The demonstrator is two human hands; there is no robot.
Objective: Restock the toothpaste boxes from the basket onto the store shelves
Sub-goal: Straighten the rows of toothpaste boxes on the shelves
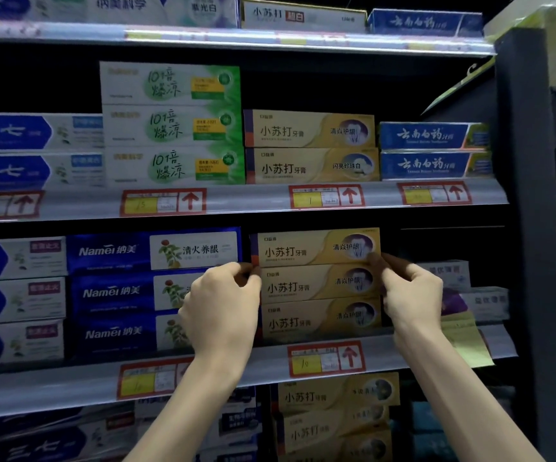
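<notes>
We are seating the top gold toothpaste box [306, 248] on its stack of three, centre of view — placement, we are judging, nearly done. The left hand [223, 305] is pinching its nine o'clock end, the right hand [413, 295] its three o'clock end. Next: squaring flush, then releasing. Counting three blue Namei boxes [113, 291] at nine o'clock, two upper gold boxes [310, 146] at twelve.

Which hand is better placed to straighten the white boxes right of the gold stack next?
Probably the right. The right hand pinches the top gold box at its right end, beside the white boxes; the left hand pinches the left end, with the gold stack between.
</notes>
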